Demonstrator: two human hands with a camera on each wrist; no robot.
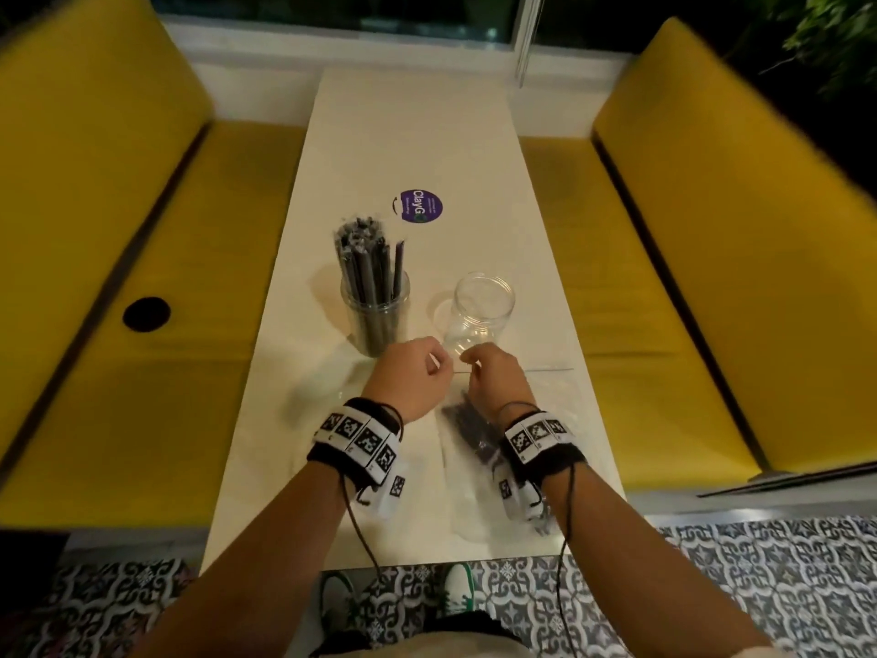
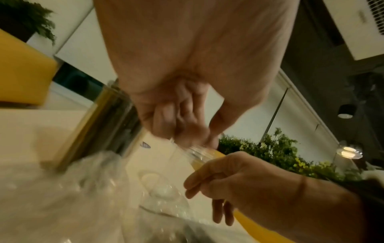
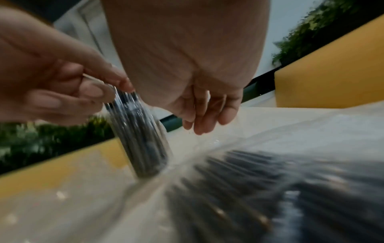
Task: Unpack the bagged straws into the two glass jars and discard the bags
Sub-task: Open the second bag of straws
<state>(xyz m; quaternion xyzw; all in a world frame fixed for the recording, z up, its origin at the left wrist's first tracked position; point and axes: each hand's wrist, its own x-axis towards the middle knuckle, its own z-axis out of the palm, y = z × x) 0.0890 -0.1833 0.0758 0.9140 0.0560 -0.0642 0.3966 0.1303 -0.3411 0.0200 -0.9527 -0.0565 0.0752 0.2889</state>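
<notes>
Half done, I'd say: one glass jar (image 1: 375, 312) is already packed with dark straws (image 1: 368, 258), while the second jar (image 1: 479, 312) beside it stands clear and empty. A bag of straws (image 1: 467, 422) lies on the pale glossy surface (image 1: 417, 149) just in front of the jars. Left hand (image 1: 414, 378) and right hand (image 1: 493, 379) each pinch its crinkly clear top edge, pulling it apart I guess. Emptying it and binning the bags is left.

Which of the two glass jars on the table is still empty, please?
The right-hand jar, just beyond the right hand, is empty and clear. The left jar is packed with dark straws standing upright.
</notes>
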